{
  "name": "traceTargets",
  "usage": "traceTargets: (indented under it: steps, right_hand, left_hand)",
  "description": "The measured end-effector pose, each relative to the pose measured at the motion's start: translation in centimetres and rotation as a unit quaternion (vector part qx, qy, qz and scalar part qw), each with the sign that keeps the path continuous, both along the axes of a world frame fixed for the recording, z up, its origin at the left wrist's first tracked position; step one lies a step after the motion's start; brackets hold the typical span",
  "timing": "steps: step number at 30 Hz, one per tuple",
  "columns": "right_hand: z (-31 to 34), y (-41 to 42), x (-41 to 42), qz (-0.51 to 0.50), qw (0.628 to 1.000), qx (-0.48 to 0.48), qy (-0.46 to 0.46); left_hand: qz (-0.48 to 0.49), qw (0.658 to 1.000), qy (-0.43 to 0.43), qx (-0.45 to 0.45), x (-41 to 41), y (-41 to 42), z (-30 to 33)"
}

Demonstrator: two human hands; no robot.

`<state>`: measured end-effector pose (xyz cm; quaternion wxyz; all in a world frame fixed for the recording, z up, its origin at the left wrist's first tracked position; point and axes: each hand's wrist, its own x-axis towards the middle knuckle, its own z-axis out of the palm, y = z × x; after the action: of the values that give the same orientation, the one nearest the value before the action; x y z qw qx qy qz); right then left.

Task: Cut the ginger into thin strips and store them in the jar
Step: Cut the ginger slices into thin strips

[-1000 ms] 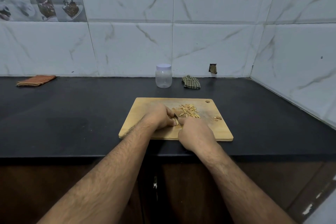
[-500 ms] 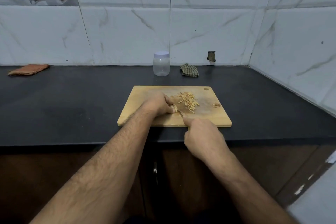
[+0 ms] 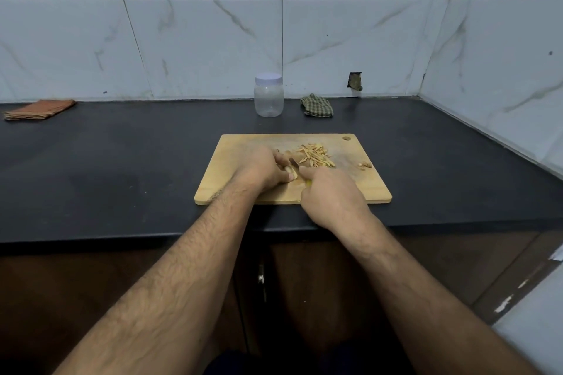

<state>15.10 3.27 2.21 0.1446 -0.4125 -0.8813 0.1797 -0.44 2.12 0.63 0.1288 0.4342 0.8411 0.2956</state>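
Both bare forearms reach forward from the bottom edge and converge toward the centre. The left hand lies knuckles up, fingers curled under and pinching a small pale piece of ginger. The right hand lies just beside it, back upward, fingers closed round a knife whose handle is mostly hidden, forefinger extended toward the blade. The two hands nearly touch.

Dim, soft light; wide-angle edge warping
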Motion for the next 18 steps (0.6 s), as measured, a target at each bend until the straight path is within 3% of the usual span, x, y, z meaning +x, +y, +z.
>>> traceTargets:
  steps: [18]
  right_hand:
    - [0.2,-0.4,-0.1,0.017,0.998,0.004,-0.054]
  left_hand:
    - [-0.01,0.999,-0.018,-0.032,-0.2,0.4,0.2]
